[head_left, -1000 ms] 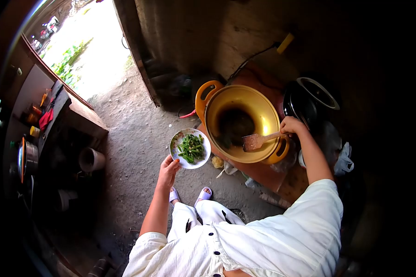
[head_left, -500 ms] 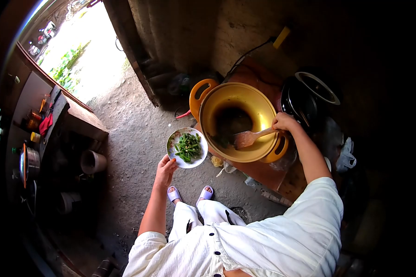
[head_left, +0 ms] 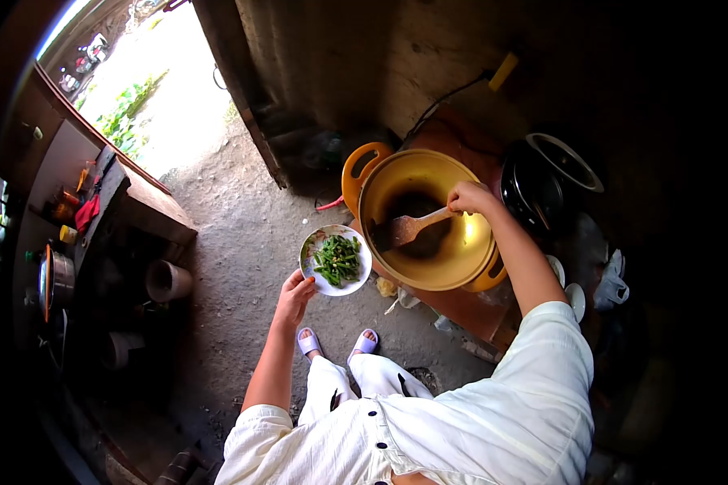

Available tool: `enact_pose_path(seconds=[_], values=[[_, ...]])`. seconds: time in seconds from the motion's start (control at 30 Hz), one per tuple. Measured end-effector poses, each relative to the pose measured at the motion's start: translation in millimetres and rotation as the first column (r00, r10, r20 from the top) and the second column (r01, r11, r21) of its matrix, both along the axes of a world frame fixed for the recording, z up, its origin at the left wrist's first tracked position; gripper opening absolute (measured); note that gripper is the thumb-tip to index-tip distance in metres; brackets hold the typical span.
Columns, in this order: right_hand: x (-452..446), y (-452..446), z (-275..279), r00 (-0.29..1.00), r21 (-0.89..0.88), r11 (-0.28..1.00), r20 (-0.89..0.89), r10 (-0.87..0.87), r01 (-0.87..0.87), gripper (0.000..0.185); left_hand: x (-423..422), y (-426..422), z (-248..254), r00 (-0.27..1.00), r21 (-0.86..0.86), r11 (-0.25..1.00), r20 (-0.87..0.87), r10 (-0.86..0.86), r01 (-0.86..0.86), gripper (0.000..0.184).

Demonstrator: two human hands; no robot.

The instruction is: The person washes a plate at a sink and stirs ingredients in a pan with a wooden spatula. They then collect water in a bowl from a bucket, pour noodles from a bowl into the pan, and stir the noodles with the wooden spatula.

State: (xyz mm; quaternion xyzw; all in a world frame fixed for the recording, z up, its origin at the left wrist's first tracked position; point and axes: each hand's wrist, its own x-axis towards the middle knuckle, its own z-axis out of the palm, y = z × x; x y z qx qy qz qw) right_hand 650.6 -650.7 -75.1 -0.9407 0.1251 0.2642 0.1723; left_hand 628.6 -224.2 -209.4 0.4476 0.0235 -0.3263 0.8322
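Observation:
My left hand (head_left: 296,296) grips the near left rim of a white plate (head_left: 362,279) with a patterned edge. Cut green beans (head_left: 337,260) lie heaped on the plate, which is held level beside the pan. My right hand (head_left: 471,200) is closed round the handle of a wooden spatula (head_left: 408,229). The spatula's blade is down inside a deep yellow pan (head_left: 469,259) with two orange loop handles. The pan's bottom looks dark, and what lies in it is hard to make out.
The pan stands on a low brown table (head_left: 469,315). Behind it are a black pot (head_left: 534,190) and a glass-like lid (head_left: 566,162). A plastic bag (head_left: 612,283) is at right. A cluttered shelf (head_left: 109,194) and a bucket (head_left: 168,280) stand left, near the bright doorway.
My right hand has moved up and left over the pan, carrying the spatula's blade toward the pan's left side. The plate of beans stays in my left hand, nearly unmoved.

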Motion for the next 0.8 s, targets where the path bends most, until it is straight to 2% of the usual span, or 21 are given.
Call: enact_pose_path(seconds=[0.07, 0.27, 0.4, 0.5, 0.57, 0.63, 0.73, 0.8], values=[[11, 7, 11, 0.997, -0.080, 0.994, 0.039, 0.071, -0.068, 0.012, 3, -1, 2, 1.000, 0.017, 1.000, 0.015, -0.008, 0.007, 0.022], [10, 22, 43, 0.985, -0.067, 0.988, 0.091, 0.147, -0.141, 0.016, 9, 3, 7, 0.999, -0.005, 0.999, 0.027, -0.036, 0.036, 0.017], [1, 19, 41, 0.978, -0.074, 0.986, 0.136, 0.160, -0.151, 0.015, 9, 1, 10, 1.000, 0.016, 0.999, 0.011, -0.028, 0.028, 0.019], [-3, 23, 51, 0.995, -0.026, 0.997, 0.064, 0.080, -0.079, 0.016, 11, 2, 6, 0.999, -0.002, 0.999, -0.003, -0.035, 0.035, 0.021], [-7, 20, 60, 0.968, -0.020, 0.986, 0.184, 0.168, -0.168, 0.019, 11, 2, 2, 0.999, -0.009, 0.999, -0.006, -0.036, 0.036, 0.021], [-11, 31, 78, 0.963, -0.037, 0.984, 0.206, 0.177, -0.173, 0.019, 12, 3, 2, 0.999, -0.016, 0.999, -0.013, -0.040, 0.039, 0.021], [-17, 65, 91, 0.856, -0.137, 0.946, 0.403, 0.326, -0.295, 0.017, 13, 1, -1, 0.999, -0.004, 0.999, -0.011, -0.044, 0.044, 0.020], [-21, 97, 83, 0.700, -0.308, 0.882, 0.537, 0.471, -0.357, 0.010, 13, 3, -5, 0.999, -0.019, 0.999, -0.018, -0.051, 0.050, 0.020]])
